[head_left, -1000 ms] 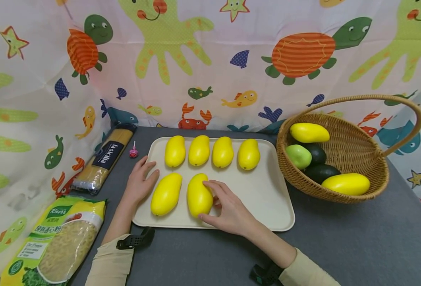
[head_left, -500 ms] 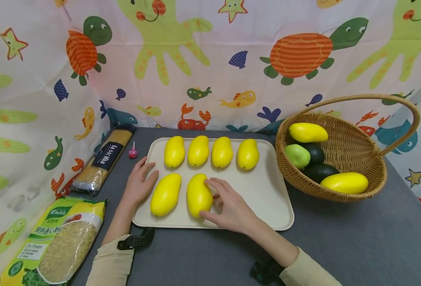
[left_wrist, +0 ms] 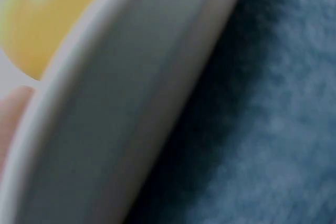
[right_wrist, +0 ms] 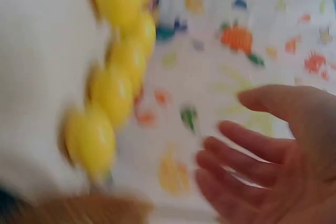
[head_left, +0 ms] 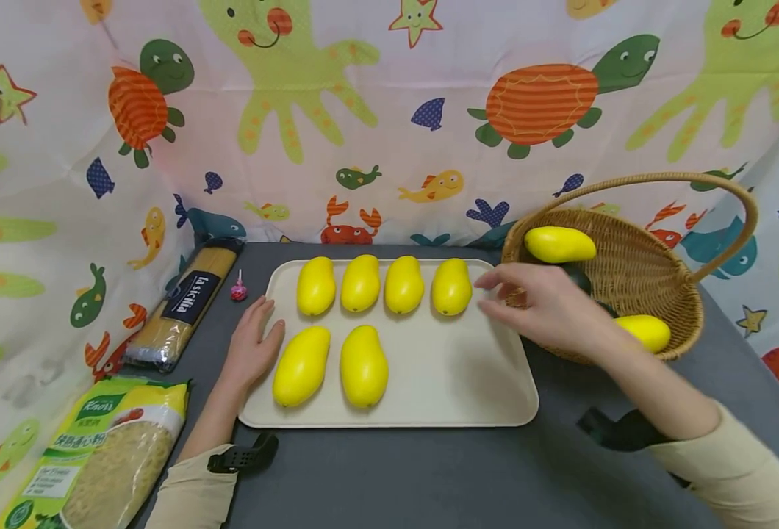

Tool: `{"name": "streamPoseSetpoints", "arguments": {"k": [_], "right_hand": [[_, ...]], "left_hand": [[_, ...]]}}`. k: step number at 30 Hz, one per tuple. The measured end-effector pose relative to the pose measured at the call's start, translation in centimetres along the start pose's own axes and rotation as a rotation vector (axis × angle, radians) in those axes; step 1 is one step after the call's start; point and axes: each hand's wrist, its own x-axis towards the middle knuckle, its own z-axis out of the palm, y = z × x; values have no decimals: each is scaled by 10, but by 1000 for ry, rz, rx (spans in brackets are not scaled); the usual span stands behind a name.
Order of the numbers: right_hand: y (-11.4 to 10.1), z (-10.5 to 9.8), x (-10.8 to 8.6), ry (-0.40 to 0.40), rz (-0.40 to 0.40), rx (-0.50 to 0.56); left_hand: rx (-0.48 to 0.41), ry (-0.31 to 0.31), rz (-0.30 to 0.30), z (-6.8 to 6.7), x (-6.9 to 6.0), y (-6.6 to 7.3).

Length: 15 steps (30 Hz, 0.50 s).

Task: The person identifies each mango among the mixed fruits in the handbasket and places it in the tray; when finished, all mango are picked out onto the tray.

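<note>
Mangoes (head_left: 364, 366) in 2 rows; R hand (head_left: 544, 303) empty, L hand (head_left: 252, 344) relaxed at tray (head_left: 456, 389). Nr basket (head_left: 634, 268), we'd best move w/o nudging any.

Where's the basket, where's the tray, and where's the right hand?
Basket (head_left: 636, 257): head view, on its bare inner wall.
Tray (head_left: 442, 375): head view, on its bare floor.
Right hand (head_left: 548, 303): head view, on the middle of it.

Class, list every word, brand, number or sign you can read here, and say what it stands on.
"la sicilia": on the pasta packet.
"Knorr": on the yellow bag.
Chinese characters below it and the bag's small print: too small or blurred to read.
None seen on the yellow fruits.
</note>
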Motion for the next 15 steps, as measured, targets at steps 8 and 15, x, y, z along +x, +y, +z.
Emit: {"name": "streamPoseSetpoints", "arguments": {"k": [8, 15], "right_hand": [[73, -75, 30, -213, 237, -249], [118, -71, 58, -239, 361, -309]], "left_hand": [[7, -38, -4, -1, 2, 0], [-23, -18, -6, -2, 1, 0]]}}
